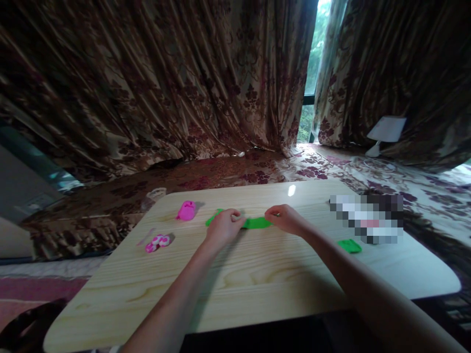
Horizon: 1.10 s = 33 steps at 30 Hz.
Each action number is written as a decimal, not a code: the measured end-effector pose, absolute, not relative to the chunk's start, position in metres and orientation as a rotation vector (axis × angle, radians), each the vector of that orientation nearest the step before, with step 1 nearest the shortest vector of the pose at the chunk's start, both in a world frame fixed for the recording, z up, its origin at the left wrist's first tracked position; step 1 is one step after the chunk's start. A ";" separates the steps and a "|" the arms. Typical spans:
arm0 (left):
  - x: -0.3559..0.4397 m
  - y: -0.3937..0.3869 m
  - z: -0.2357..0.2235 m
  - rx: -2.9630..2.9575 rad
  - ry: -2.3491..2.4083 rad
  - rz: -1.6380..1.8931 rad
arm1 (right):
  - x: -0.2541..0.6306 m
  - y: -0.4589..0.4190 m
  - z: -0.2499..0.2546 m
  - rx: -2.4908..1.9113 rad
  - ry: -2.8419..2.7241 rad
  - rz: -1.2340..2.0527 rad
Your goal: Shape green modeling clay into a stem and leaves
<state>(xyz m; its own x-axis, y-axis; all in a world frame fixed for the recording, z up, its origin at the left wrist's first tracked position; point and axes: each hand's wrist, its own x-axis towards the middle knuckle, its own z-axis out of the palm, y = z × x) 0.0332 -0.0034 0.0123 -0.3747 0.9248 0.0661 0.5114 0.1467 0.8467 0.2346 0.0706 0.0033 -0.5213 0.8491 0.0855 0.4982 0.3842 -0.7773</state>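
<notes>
A flat, bright green strip (256, 223) stretches between my two hands just above or on the wooden table. I cannot make out whether it is clay or cloth. My left hand (225, 225) is closed on its left part, with more green showing beyond the knuckles. At the strip's right end, the thumb and fingers of my right hand (285, 219) pinch its edge. Left of them lies a bright pink, rounded, pouch-like piece (187, 211). Nearer to me is a cluster of white-and-pink rounded pieces (158, 241). Beyond my right forearm rests a folded green piece (349, 246).
The pale wooden table (250, 284) has rounded corners. A blurred-out, pixelated item (368, 218) lies at its right side. A thin pinkish strip (146, 237) is near the left edge. Behind stand patterned curtains (221, 73) and a small white lamp (387, 129).
</notes>
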 end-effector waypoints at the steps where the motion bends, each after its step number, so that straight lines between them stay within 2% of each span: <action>1: 0.030 -0.004 0.013 1.427 2.003 1.125 | 0.237 0.070 0.004 -1.171 -2.199 0.883; 8: -0.004 0.005 0.029 1.577 2.290 1.092 | 0.253 0.065 0.007 -1.228 -2.346 0.473; 12: -0.019 0.013 0.042 1.552 2.406 1.082 | 0.253 0.061 0.015 -1.172 -2.418 0.364; 17: -0.004 0.006 0.041 1.717 2.292 0.962 | 0.253 0.065 0.019 -1.235 -2.345 0.291; 25: 0.035 -0.002 0.016 1.870 2.016 0.795 | 0.242 0.071 0.005 -1.355 -2.235 0.482; 30: 0.045 0.000 0.040 1.881 1.710 0.888 | 0.236 0.068 0.032 -1.066 -2.199 0.794; 33: 0.053 -0.003 0.059 1.744 1.362 0.895 | 0.233 0.066 0.062 -0.870 -2.152 0.945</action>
